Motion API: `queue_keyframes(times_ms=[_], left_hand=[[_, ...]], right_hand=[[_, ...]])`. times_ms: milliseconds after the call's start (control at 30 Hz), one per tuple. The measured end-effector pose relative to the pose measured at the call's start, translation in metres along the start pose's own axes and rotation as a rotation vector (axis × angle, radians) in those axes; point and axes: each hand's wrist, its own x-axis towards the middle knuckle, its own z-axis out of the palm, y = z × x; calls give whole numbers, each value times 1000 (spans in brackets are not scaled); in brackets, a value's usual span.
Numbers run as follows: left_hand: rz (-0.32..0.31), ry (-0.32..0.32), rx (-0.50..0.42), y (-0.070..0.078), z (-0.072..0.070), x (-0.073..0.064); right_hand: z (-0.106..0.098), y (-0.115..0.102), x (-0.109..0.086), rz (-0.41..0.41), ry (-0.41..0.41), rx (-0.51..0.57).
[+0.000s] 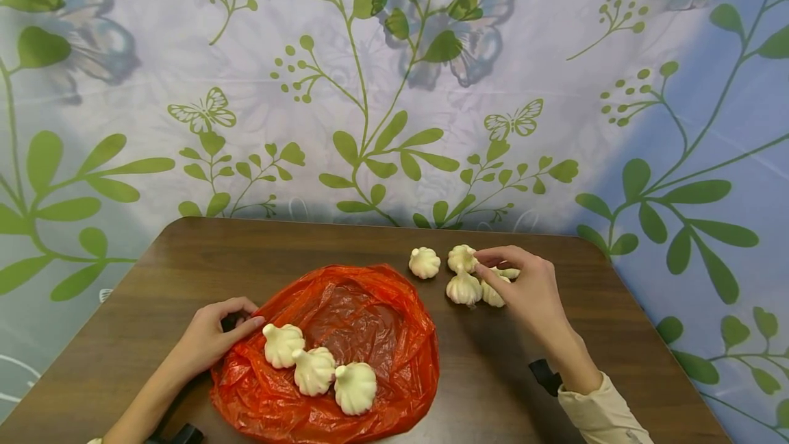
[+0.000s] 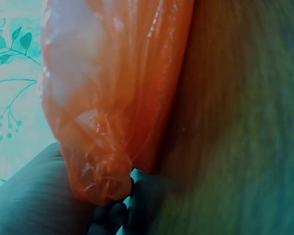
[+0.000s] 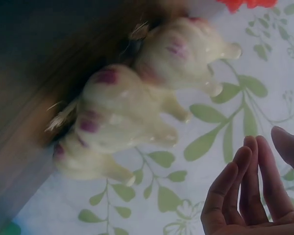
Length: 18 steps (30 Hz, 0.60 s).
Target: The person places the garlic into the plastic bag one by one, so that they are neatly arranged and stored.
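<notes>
A red plastic bag (image 1: 280, 406) lies spread with its mouth wide. My left hand (image 1: 212, 336) pinches the left edge of the bag between thumb and fingers; in the left wrist view the thin film (image 2: 112, 103) hangs down into the grip. Three white garlic bulbs (image 1: 314, 371) sit on the bag's near left side. Over a cluster of several garlic bulbs (image 1: 464, 288) hovers my right hand (image 1: 533, 290), fingertips close to the back one. The right wrist view shows its fingers extended, thumb apart, nothing between them, beside purple-marked bulbs (image 3: 117, 110).
One more garlic bulb (image 1: 424, 263) lies just left of the cluster, behind the bag's right rim. The brown wooden table (image 1: 203, 252) ends at a curtain (image 1: 394, 88) printed with leaves and butterflies. Dark wrist devices (image 1: 545, 377) sit on both forearms.
</notes>
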Motion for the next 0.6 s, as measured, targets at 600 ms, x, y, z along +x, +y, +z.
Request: queue_keyframes(times_ms=[600], left_hand=[[7,6,9,-1,1,0]], right_hand=[[-27,36,-3,50,42,-104]])
